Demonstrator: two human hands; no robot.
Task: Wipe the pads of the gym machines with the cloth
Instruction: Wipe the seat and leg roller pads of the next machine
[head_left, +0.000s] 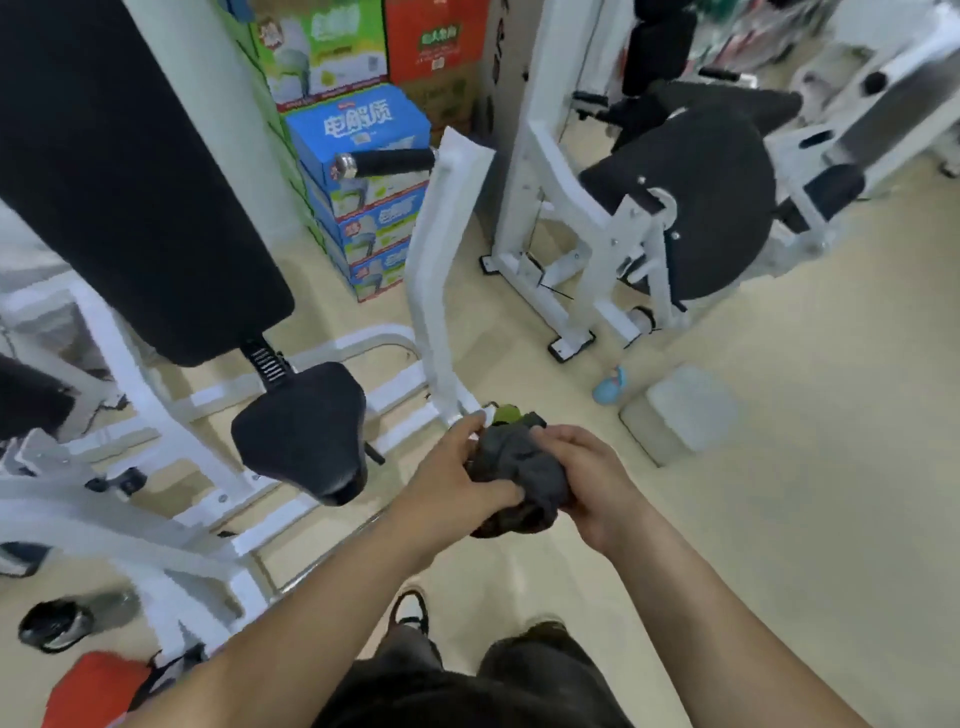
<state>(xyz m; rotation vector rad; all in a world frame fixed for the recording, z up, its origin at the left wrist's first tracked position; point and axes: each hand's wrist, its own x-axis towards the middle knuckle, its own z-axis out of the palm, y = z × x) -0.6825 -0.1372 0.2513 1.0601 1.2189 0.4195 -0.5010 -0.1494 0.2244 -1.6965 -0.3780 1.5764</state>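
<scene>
Both hands showed in the head view, low and centre, closed together on the dark grey cloth (519, 467). My left hand (457, 483) curled round its left side, thumb laid across the bunched fabric. My right hand (592, 483) gripped the right side, fingers folded over the top. The cloth was wadded, so I could not tell its shape, and its underside was lost in shadow. Something green (506, 414) peeked out just beyond it, too blurred to name. The cloth touched no pad; I held it above the floor, near the foot of the white upright (441, 270). To the left stood the black seat pad (301, 426), and farther left the long back pad (119, 171), its top cut off by the picture's edge. Far right, a second machine's round black pad (711, 208) sat partly behind its white frame. Stacked printed boxes (363, 119) stood far centre, partly covered by a black handle (389, 162). A shoe (57, 623) near left was smeared by blur.
</scene>
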